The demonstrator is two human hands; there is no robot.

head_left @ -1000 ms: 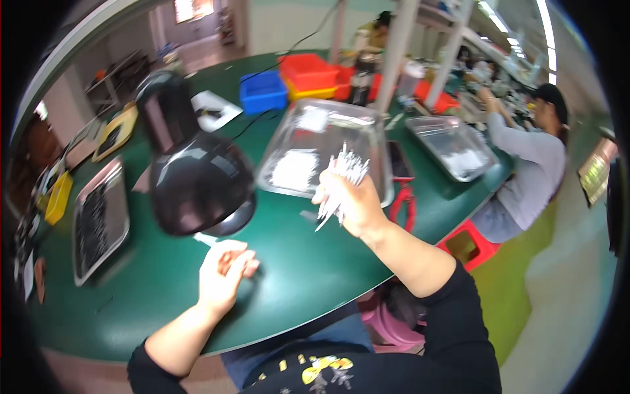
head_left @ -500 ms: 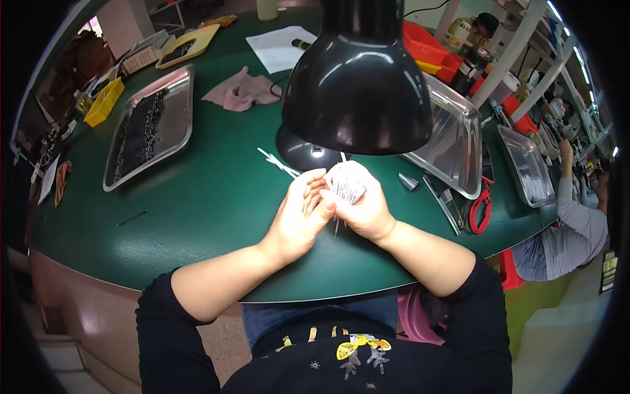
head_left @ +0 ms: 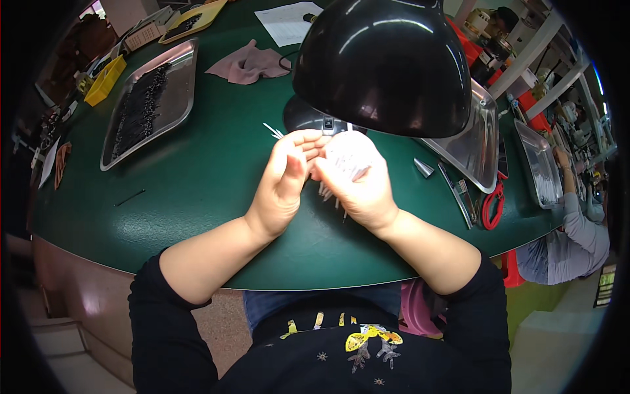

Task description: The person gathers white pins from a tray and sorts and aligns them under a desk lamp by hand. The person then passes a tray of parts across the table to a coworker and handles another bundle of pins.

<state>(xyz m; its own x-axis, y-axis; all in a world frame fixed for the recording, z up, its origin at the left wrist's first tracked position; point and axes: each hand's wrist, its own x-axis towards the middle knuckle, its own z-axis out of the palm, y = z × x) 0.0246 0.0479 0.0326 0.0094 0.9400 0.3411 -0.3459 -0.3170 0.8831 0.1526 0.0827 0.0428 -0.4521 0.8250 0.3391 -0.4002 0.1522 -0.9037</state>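
Note:
Under the lamp, my right hand [head_left: 369, 196] is closed round a bundle of thin white sticks [head_left: 348, 156], brightly lit. Several stick ends poke out below the fingers. My left hand [head_left: 277, 189] is open beside the bundle, its thumb raised and its fingers stretched toward my right hand. Whether the left fingertips touch the bundle I cannot tell. A few loose white sticks [head_left: 272, 131] lie on the table just past my left hand, partly hidden by it.
A black lamp [head_left: 387, 72] hangs low over my hands. A metal tray [head_left: 186, 98] of dark thin pieces lies left, near a yellow bin [head_left: 105, 82] and a pink cloth [head_left: 246, 65]. To the right are a metal tray [head_left: 484, 144], a metal cone [head_left: 423, 168] and red-handled pliers [head_left: 491, 209].
My left hand has turned and drawn slightly away from the bundle, thumb lifted. My right hand still holds the sticks. The whole view has shifted, with the lamp appearing larger and higher.

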